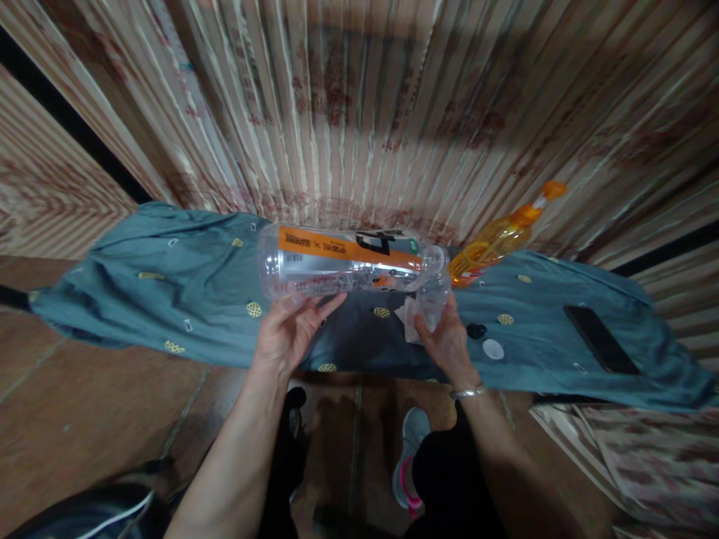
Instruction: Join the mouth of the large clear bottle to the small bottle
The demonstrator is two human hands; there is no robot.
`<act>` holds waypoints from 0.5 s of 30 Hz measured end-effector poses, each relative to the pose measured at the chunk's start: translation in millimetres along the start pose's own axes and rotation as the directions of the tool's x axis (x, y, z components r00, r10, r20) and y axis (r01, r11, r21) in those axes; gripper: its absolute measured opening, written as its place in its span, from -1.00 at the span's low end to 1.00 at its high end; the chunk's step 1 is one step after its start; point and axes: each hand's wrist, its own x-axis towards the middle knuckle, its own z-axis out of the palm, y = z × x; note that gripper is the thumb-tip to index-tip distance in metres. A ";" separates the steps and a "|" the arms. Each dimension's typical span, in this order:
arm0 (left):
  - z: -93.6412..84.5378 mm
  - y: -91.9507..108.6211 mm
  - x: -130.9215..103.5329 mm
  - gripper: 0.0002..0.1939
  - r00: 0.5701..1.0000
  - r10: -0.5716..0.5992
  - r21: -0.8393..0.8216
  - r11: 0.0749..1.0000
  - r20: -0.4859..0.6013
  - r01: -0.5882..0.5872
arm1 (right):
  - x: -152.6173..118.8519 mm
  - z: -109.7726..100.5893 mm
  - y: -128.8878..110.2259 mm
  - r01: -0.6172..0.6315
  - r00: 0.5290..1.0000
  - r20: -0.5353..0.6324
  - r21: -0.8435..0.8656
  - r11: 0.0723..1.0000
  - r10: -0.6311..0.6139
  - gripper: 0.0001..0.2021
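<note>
A large clear plastic bottle with an orange and silver label lies sideways across the cloth-covered board. Its left end is touched from below by my left hand, whose fingers are spread apart. My right hand has its thumb and fingers around a small clear bottle near the large bottle's right end. Beside that small bottle is a white paper piece. An amber bottle with an orange pump top stands just to the right.
The teal patterned cloth covers the narrow surface. A black phone, a white disc and a small black item lie on the right. Behind hangs a striped curtain.
</note>
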 end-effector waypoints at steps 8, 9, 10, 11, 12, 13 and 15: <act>-0.1 1.7 -1.1 -0.64 1.000 -0.002 0.008 1.000 0.023 0.002 | 1.3 -0.2 0.7 -0.031 0.999 0.025 0.017 0.999 0.030 -0.20; 0.3 1.9 -1.3 -0.63 1.000 -0.001 0.007 1.000 0.025 0.001 | 1.2 0.1 1.2 -0.027 0.999 0.020 0.014 1.000 0.027 -0.20; 0.8 2.2 -1.5 -0.63 1.000 -0.002 0.006 1.000 0.023 0.002 | 1.1 0.4 1.5 -0.024 1.000 0.016 0.012 1.000 0.024 -0.20; 1.3 2.3 -1.7 -0.62 1.000 -0.003 0.004 1.000 0.019 0.003 | 1.0 0.6 1.6 -0.022 1.000 0.013 0.011 1.000 0.022 -0.20; 1.6 2.4 -1.8 -0.61 1.000 -0.002 0.001 1.000 0.014 0.001 | 1.0 0.6 1.5 -0.022 1.000 0.013 0.013 1.000 0.022 -0.20; 1.8 2.5 -1.9 -0.61 1.000 0.001 -0.003 1.000 0.009 -0.001 | 1.0 0.5 1.2 -0.023 1.000 0.014 0.015 1.000 0.023 -0.20; 1.7 2.4 -1.9 -0.60 1.000 0.004 -0.007 1.000 -0.001 -0.004 | 1.3 -0.1 0.2 -0.029 0.999 0.020 0.021 0.999 0.028 -0.19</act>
